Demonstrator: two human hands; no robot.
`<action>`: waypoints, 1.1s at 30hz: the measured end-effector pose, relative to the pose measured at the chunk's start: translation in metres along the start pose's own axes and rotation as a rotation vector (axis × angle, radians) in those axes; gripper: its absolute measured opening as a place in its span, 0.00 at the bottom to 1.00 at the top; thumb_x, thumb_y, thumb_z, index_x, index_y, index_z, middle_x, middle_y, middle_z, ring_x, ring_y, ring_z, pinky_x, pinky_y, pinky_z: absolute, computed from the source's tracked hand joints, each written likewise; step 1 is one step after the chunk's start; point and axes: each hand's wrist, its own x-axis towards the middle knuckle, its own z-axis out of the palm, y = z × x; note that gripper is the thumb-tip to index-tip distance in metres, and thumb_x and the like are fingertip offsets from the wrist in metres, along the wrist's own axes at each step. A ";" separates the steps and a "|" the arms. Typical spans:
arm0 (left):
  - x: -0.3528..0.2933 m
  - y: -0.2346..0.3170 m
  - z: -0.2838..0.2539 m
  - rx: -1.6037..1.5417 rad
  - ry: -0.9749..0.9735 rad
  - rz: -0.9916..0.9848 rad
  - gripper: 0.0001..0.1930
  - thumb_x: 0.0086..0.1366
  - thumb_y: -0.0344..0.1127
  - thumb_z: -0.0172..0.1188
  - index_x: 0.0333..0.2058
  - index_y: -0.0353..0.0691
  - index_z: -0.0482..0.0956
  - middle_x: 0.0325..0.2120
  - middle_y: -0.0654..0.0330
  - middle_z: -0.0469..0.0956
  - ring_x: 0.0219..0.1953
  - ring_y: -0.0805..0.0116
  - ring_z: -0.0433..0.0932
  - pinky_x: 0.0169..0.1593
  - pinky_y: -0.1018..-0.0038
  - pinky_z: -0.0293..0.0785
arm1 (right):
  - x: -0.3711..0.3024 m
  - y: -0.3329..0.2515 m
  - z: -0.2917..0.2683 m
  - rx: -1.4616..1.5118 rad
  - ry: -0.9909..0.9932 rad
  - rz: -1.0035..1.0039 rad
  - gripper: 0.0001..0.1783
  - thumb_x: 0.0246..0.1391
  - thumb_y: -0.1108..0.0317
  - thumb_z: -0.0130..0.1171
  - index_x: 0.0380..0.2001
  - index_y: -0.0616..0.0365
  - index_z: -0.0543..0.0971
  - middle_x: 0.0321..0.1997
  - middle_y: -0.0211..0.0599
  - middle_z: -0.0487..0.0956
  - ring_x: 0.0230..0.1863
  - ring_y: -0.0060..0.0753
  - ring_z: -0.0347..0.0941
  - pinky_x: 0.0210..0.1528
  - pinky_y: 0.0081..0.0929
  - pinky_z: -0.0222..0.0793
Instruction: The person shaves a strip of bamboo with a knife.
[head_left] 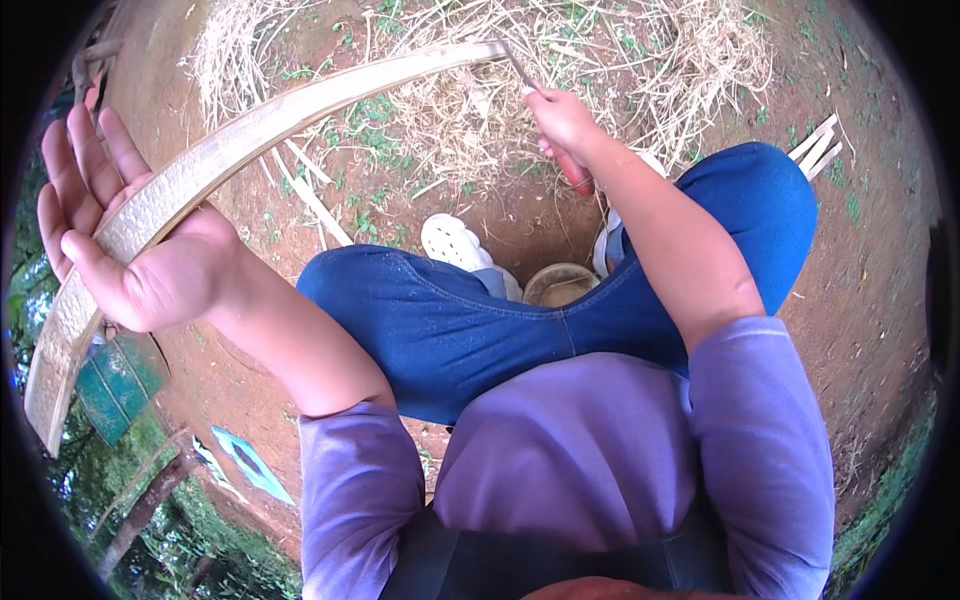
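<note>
A long, pale split bamboo strip (265, 122) runs from the lower left up to the top middle and bends in an arc. My left hand (165, 265) is palm up under its near part, holding it between thumb and palm with the fingers stretched out. In my right hand (565, 125) is a knife (578, 172) with a red handle, the fingers closed around it. Its thin dark blade meets the far tip of the strip. The fist hides part of the handle.
Heaps of pale shavings (470, 120) lie on the brown soil ahead. A round, pale-rimmed object (560, 287) sits between my feet, near a white perforated shoe (452, 240). Cut strips (818, 148) lie beyond my right knee. At left are a green panel (120, 385) and a blue-framed item (250, 462).
</note>
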 end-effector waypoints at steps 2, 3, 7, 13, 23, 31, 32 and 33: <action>-0.001 0.001 -0.005 -0.008 0.021 0.020 0.19 0.75 0.42 0.37 0.54 0.38 0.71 0.60 0.34 0.70 0.61 0.33 0.71 0.67 0.35 0.61 | -0.025 -0.027 0.016 0.000 0.006 -0.208 0.40 0.60 0.59 0.64 0.73 0.51 0.61 0.25 0.28 0.74 0.20 0.18 0.72 0.18 0.20 0.71; 0.007 0.002 -0.005 -0.013 0.002 0.004 0.19 0.76 0.42 0.37 0.54 0.38 0.71 0.60 0.33 0.69 0.61 0.32 0.70 0.67 0.35 0.61 | -0.040 -0.037 0.038 0.043 0.005 -0.274 0.41 0.60 0.59 0.65 0.73 0.52 0.60 0.25 0.27 0.74 0.19 0.17 0.71 0.18 0.19 0.69; 0.001 0.013 0.011 -0.123 -0.084 -0.034 0.20 0.77 0.40 0.37 0.58 0.36 0.68 0.61 0.30 0.66 0.63 0.28 0.66 0.68 0.35 0.59 | -0.086 -0.069 0.070 0.139 0.029 -0.695 0.46 0.56 0.63 0.71 0.73 0.55 0.60 0.30 0.27 0.77 0.24 0.14 0.72 0.25 0.17 0.72; 0.022 0.037 0.048 -0.130 -0.483 -0.153 0.36 0.74 0.53 0.50 0.69 0.34 0.53 0.68 0.41 0.60 0.69 0.45 0.61 0.71 0.53 0.54 | -0.120 -0.127 0.059 -0.089 0.181 -1.119 0.53 0.53 0.63 0.72 0.75 0.56 0.52 0.41 0.27 0.78 0.34 0.14 0.67 0.41 0.17 0.68; 0.093 0.116 0.059 0.560 -0.609 0.027 0.37 0.70 0.49 0.57 0.69 0.36 0.56 0.62 0.39 0.65 0.61 0.49 0.71 0.63 0.57 0.69 | -0.115 -0.168 0.008 0.152 0.051 -0.939 0.55 0.48 0.63 0.77 0.73 0.61 0.56 0.36 0.31 0.75 0.18 0.15 0.67 0.18 0.18 0.66; 0.119 0.210 -0.075 0.391 -0.283 0.508 0.35 0.73 0.56 0.44 0.70 0.41 0.54 0.64 0.35 0.64 0.53 0.49 0.75 0.54 0.55 0.73 | -0.117 -0.170 -0.044 0.358 0.042 -0.853 0.45 0.54 0.61 0.73 0.70 0.57 0.61 0.28 0.24 0.74 0.17 0.13 0.66 0.17 0.17 0.67; 0.115 0.208 -0.085 0.408 -0.257 0.501 0.35 0.73 0.57 0.43 0.70 0.41 0.54 0.64 0.36 0.64 0.53 0.49 0.76 0.54 0.56 0.73 | -0.116 -0.170 -0.053 0.370 0.063 -0.861 0.44 0.54 0.61 0.73 0.70 0.57 0.62 0.28 0.24 0.74 0.17 0.13 0.66 0.17 0.17 0.67; 0.113 0.213 -0.094 0.439 -0.241 0.496 0.35 0.73 0.57 0.43 0.70 0.40 0.54 0.64 0.36 0.64 0.53 0.49 0.76 0.54 0.56 0.73 | -0.119 -0.169 -0.052 0.395 0.068 -0.864 0.44 0.55 0.60 0.72 0.69 0.57 0.62 0.29 0.24 0.74 0.17 0.13 0.66 0.17 0.17 0.67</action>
